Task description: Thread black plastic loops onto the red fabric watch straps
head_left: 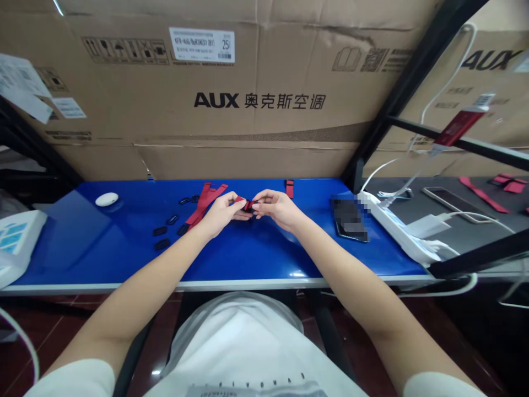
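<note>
Over the blue tabletop [243, 259], my left hand [223, 214] and my right hand [279, 209] meet, both closed on a short red strap with a black buckle [248, 206]. Fingers cover much of this piece, so how the strap runs through the buckle cannot be made out. Left of my left hand lie several flat red straps [201, 205], overlapping one another. Several loose black buckles [161, 243] are scattered beside them. Beyond my right hand, a short red strap with a black buckle at its far end [290, 190] rests near the back of the table.
A large cardboard box [256, 71] stands behind the table. To the right are a dark phone-like object [351, 220], partly blurred, and a white power strip [397, 226] with cables. A white oval object [106, 199] and a white device [20, 242] sit at left.
</note>
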The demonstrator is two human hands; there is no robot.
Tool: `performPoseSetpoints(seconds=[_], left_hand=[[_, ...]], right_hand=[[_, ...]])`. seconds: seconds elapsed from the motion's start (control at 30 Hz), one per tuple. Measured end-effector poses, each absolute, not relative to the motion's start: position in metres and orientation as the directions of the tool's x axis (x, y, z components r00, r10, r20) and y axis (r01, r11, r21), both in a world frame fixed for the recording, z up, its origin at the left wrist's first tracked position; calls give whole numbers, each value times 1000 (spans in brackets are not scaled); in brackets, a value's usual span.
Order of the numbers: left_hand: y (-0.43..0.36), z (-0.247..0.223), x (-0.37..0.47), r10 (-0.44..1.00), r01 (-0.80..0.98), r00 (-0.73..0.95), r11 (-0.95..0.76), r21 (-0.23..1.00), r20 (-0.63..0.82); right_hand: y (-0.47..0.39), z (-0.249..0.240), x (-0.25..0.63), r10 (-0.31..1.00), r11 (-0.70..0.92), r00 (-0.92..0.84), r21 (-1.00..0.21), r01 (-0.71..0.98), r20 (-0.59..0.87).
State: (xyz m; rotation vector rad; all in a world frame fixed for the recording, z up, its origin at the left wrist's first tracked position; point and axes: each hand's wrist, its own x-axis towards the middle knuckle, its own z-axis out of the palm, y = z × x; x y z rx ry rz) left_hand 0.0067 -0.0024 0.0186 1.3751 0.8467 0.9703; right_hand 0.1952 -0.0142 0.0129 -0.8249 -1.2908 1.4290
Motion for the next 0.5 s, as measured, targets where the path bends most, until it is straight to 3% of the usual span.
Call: performPoseSetpoints(seconds=[0.2, 0.3, 0.37, 0.5], left_hand=[[7, 6, 5, 943, 111, 258, -246, 963, 211], [7, 7, 5, 939, 88, 260, -253, 963, 223], [4, 10, 6, 941, 23, 281, -204, 979, 190], [-4, 18, 9, 934, -96, 311, -152, 984, 174]], right_hand=[[-8, 10, 200, 972, 177, -138, -980, -90, 188], [-6, 11, 204, 964, 265, -18, -964, 35, 265], [-7, 13, 205, 955, 297, -48, -953, 63, 294], [-16, 18, 201, 943, 176, -268, -980, -95, 195]])
